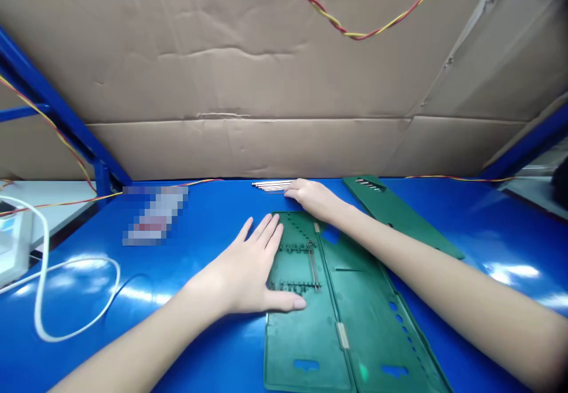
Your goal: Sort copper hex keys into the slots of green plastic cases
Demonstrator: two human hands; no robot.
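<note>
A green hinged plastic case (355,316) lies open and flat on the blue table (213,215), with a few thin metal rods (313,266) set in its left half. My left hand (252,266) lies flat with fingers stretched out on the case's left edge, thumb along the slots. My right hand (313,196) reaches past the case's far end, with fingers curled down onto a bundle of thin metal rods (271,186) lying by the cardboard wall. Whether the fingers grip a rod is hidden.
A second green case (399,212) lies closed at the back right. A white cable (44,298) loops over the table at left beside a white device (15,239). A blurred label (153,215) lies left of centre. Cardboard (284,85) walls the back; blue frame bars stand at both sides.
</note>
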